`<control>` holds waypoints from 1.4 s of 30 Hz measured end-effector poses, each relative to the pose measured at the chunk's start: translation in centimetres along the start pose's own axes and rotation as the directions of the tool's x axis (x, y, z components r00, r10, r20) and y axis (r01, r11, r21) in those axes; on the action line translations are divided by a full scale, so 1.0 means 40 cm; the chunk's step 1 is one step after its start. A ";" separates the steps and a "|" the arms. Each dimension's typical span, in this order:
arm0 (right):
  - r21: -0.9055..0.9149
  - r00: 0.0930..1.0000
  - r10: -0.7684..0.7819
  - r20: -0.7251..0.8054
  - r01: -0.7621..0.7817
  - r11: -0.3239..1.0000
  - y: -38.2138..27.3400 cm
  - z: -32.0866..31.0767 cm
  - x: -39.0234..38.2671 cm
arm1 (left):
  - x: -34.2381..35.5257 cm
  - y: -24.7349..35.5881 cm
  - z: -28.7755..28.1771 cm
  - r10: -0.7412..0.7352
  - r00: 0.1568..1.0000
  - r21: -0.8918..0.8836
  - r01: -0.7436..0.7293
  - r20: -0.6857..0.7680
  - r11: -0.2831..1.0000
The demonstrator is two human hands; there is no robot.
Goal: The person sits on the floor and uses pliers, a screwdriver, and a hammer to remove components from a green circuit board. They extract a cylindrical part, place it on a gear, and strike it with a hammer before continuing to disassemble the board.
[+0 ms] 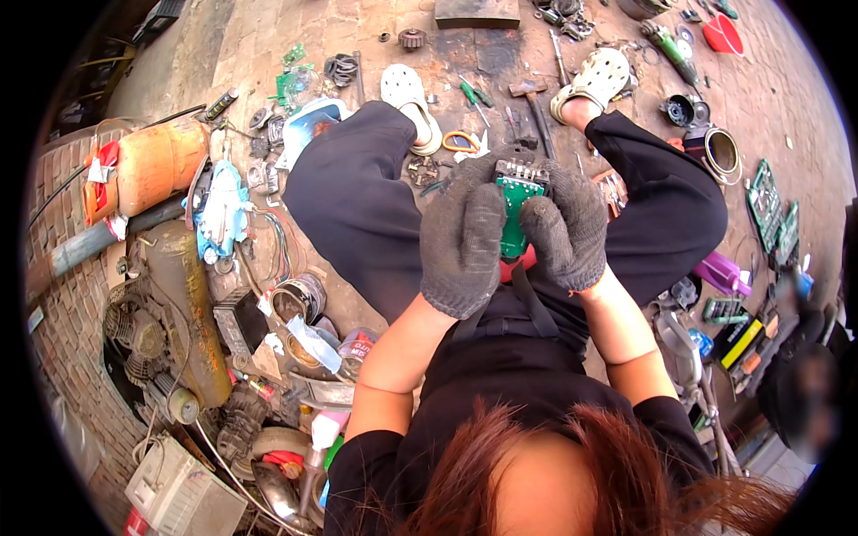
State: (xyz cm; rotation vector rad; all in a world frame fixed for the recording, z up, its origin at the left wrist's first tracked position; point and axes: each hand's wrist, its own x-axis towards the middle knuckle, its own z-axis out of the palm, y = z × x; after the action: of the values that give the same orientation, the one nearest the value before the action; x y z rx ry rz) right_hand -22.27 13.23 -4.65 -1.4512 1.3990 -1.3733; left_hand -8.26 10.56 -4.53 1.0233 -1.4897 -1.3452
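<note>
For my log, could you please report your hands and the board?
Left hand, right hand: both holding green circuit board. Its sides partly covered by dark gloves.

The floor (281, 40) carries scattered things. Just beyond the fingers (480, 214) lie an orange ring (461, 141) and a hammer (541, 121), then a screwdriver (469, 93); farther off, a gear (412, 38) and a block (477, 12). Well right of the fingers lie circuit boards (766, 207); ahead and to their right, a grinder (670, 49) and a red bowl (722, 37).
</note>
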 end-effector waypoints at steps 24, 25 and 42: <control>-0.359 0.999 0.044 0.000 -0.041 0.933 0.103 0.018 -0.102 | 0.018 0.028 0.004 -0.320 0.939 -0.522 0.338 0.127 0.784; -0.397 0.999 0.037 -0.021 -0.042 0.917 0.094 0.024 -0.104 | 0.032 0.013 -0.012 -0.162 0.964 -0.140 0.193 0.209 0.971; -0.397 0.947 0.320 0.014 -0.288 0.871 0.028 0.019 -0.107 | -0.005 0.055 -0.042 -0.165 0.982 -0.051 0.170 0.090 0.984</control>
State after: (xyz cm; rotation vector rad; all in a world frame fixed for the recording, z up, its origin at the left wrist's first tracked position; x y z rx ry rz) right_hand -21.21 17.01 -6.84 -1.4276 1.8340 -0.8583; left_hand -6.67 10.45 -2.27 1.0850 -1.4439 -1.5596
